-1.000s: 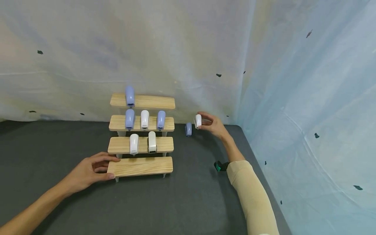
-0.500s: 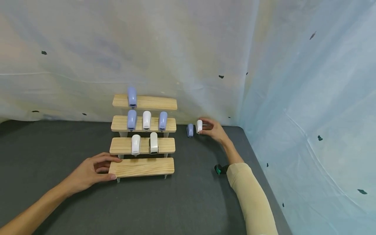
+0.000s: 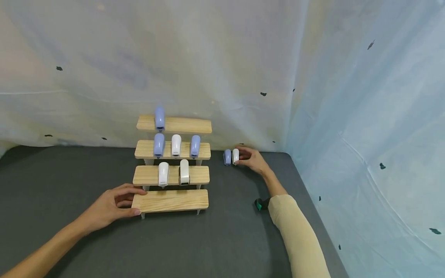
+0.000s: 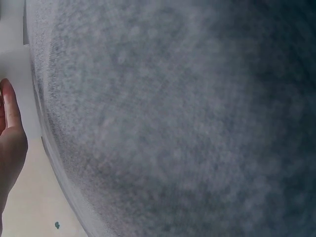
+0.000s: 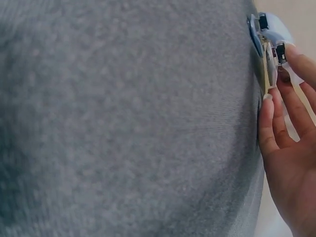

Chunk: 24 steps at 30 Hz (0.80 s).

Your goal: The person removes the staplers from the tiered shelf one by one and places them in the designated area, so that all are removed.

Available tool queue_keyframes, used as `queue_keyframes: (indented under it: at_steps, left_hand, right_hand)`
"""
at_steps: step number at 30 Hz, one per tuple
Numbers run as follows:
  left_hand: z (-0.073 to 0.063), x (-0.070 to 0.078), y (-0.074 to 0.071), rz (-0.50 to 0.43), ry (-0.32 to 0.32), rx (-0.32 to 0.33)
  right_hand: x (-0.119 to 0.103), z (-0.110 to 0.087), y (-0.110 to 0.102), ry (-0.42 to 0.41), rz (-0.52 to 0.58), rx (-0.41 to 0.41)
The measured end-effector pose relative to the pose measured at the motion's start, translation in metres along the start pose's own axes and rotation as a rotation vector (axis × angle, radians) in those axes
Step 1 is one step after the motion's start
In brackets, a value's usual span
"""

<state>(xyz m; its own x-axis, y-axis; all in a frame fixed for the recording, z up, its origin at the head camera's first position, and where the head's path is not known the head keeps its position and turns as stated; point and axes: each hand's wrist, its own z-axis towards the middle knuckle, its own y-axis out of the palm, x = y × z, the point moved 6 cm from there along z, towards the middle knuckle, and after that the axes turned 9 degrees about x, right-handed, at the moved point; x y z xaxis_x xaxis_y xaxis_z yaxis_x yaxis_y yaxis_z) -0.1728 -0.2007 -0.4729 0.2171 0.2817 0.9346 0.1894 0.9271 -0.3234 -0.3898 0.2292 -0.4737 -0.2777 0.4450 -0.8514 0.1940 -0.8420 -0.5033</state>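
My right hand [image 3: 253, 160] pinches a small white stapler [image 3: 235, 156] between thumb and fingers, low over the dark table. Beside it, on its left, stands a blue stapler [image 3: 227, 157]. In the right wrist view both crowd the upper right edge, the blue stapler [image 5: 275, 28] partly beyond the fingers. A tiered wooden display stand [image 3: 174, 200] rises in the middle; my left hand [image 3: 107, 206] holds its lowest step by the left end, thumb in front and fingers behind. The left wrist view catches only part of the left hand [image 4: 11, 138], its grip out of frame.
Upper steps carry more staplers: a blue stapler [image 3: 159, 118] on top, two blue and one white stapler [image 3: 176, 145] below, then two white ones [image 3: 184, 172]. A black strap with green [image 3: 259, 204] shows near the right sleeve. A pale curtain [image 3: 222, 69] borders the table.
My right hand has lowered the white stapler toward the table and brought it level beside the blue one. The left hand keeps its place on the stand; the head view has shifted slightly.
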Motion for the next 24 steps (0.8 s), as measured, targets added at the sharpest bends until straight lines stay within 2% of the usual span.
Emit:
queue_keyframes:
  at_steps: [9,19,24]
  left_hand:
    - [-0.002,0.001,0.003,-0.022,0.008,-0.001]
    - [0.001,0.002,-0.001,-0.029,0.015,0.004]
    - [0.000,0.001,-0.001,-0.031,0.008,0.001]
  right_hand:
    - [0.002,-0.001,0.004,0.043,-0.002,-0.011]
    - [-0.017,-0.006,0.002,0.068,0.057,-0.026]
    - [-0.007,-0.005,0.001,0.060,0.051,0.002]
